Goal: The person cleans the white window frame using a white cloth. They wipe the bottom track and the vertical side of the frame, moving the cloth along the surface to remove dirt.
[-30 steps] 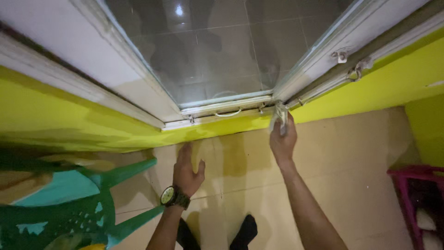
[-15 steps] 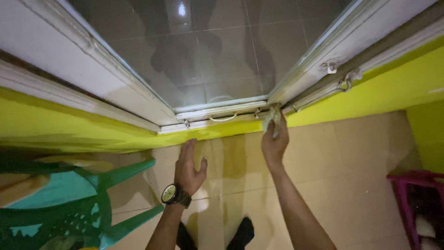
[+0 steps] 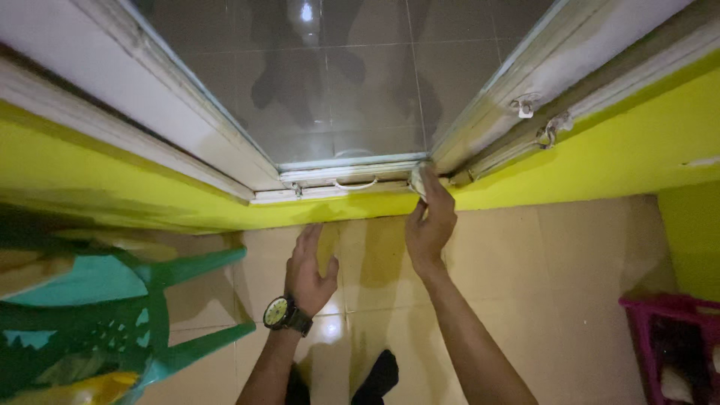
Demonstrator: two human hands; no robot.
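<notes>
A small pale cloth sits bunched at the lower corner of the window frame, pressed there by the right hand, whose fingers are closed around it so that only a crumpled end shows above the fingertips. That corner is where the bottom rail of the frame meets the slanting side rail on the right, just above the bright yellow-green wall. The left hand holds nothing: it lies flat and spread against the beige tiled floor below the sill, fingers pointing up toward the frame, a round-faced wristwatch with a dark strap on its wrist. The two hands are near each other but apart, the left one lower. A thin curved white handle sits on the bottom rail, just left of the cloth. The glass pane above it shows a dim reflection. Two small metal latches are fixed to the side rail further up on the right. A green plastic chair stands at the left edge, and part of a pink plastic rack shows at the lower right.
</notes>
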